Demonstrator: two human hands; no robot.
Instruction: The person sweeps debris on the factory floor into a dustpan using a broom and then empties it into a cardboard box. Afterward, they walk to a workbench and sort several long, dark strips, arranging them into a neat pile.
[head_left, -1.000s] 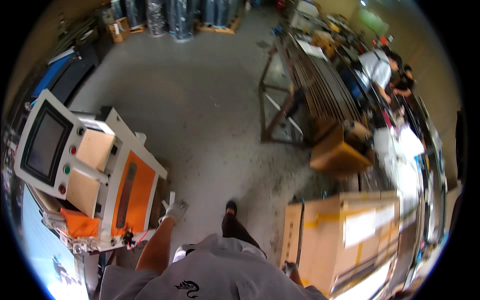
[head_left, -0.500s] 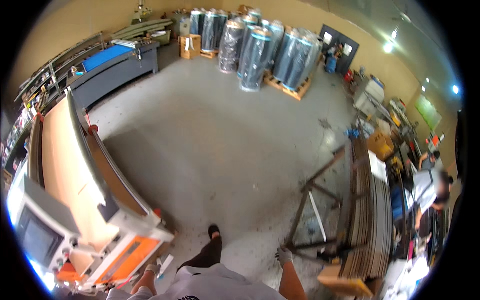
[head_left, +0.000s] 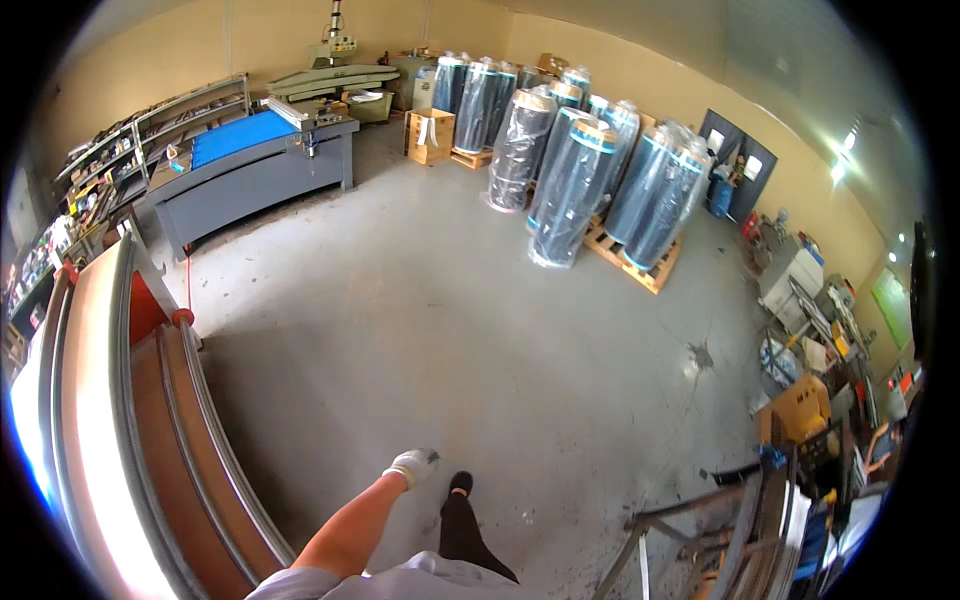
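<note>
My left hand (head_left: pixel 413 467), in a white work glove with grey fingertips, swings out in front of my body above the grey floor (head_left: pixel 400 330). Its fingers are loosely bent, and nothing shows in them. It touches nothing; closest to it is my dark shoe (head_left: pixel 461 483) on the floor. My right hand is out of view. To the left of my arm runs a long machine with metal rollers (head_left: pixel 215 430) and brown panels.
A grey table with a blue top (head_left: pixel 245 137) stands at the far left. Tall plastic-wrapped rolls (head_left: pixel 572 195) stand ahead, some on a wooden pallet (head_left: pixel 640 268). At right are a metal frame (head_left: pixel 690 510), an open cardboard box (head_left: pixel 797 408) and clutter.
My left hand has swung forward from beside the machine, and my right hand has left the view. The rolls appear nearer, and the machine's control screen has gone out of sight.
</note>
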